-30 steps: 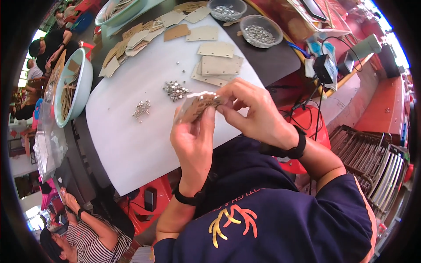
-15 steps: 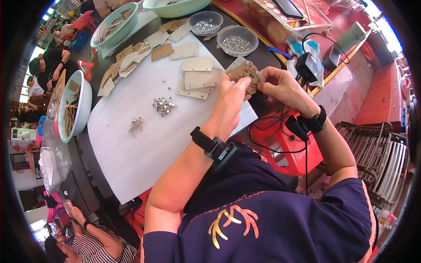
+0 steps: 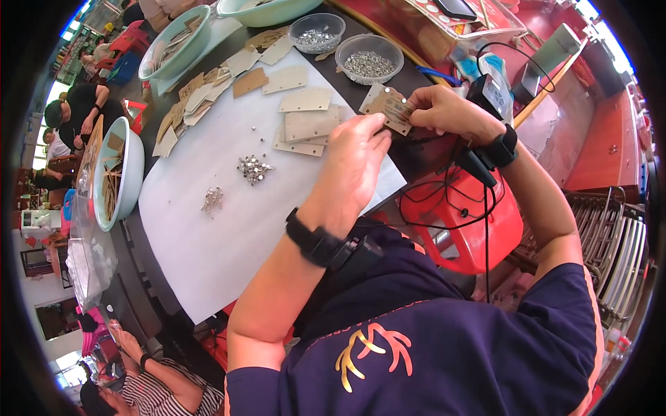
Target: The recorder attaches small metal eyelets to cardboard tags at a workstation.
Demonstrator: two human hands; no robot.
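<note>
My right hand (image 3: 449, 114) pinches the right edge of a small printed cardboard piece (image 3: 383, 104) with round metal studs along it. Just below and left of that piece, my left hand (image 3: 352, 156) has its fingers stretched out and seems to grip nothing. A stack of pale cardboard pieces with small holes (image 3: 310, 123) lies on the white sheet (image 3: 208, 256) beside my left hand. Farther left on the sheet are a pile of shiny round metal caps (image 3: 254, 170) and a smaller pile of metal fasteners (image 3: 212, 200).
Two clear tubs of metal parts (image 3: 369, 59) (image 3: 317, 33) stand at the table's far side. Loose cardboard pieces (image 3: 201, 97) fan out at far left. A pale green basin (image 3: 128, 173) stands left. A red stool (image 3: 479, 229) with black cables is at right. Other people sit at left.
My left hand has come off the cardboard piece and its fingers have straightened. My right hand still pinches the piece, which now shows more of its surface.
</note>
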